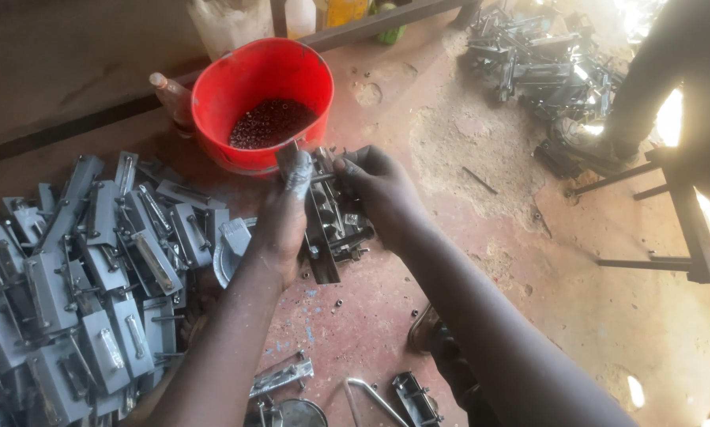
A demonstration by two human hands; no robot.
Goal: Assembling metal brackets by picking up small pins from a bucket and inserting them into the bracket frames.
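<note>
Two hands meet over the floor (386, 316): the left hand (280, 221) and right hand (378, 186) both clamp fingers around a dark metal latch assembly (331, 225). Behind it stands a red bucket (248, 79) of small dark beads; grey metal plates (86, 285) lie piled beside the left arm

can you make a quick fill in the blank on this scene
1. The bucket behind the hands is ____ in colour.
2. Both hands, left hand and right hand, hold a metal ____ between them.
3. The pile of grey latches lies on the person's ____ side.

Missing words: red; latch; left
</note>
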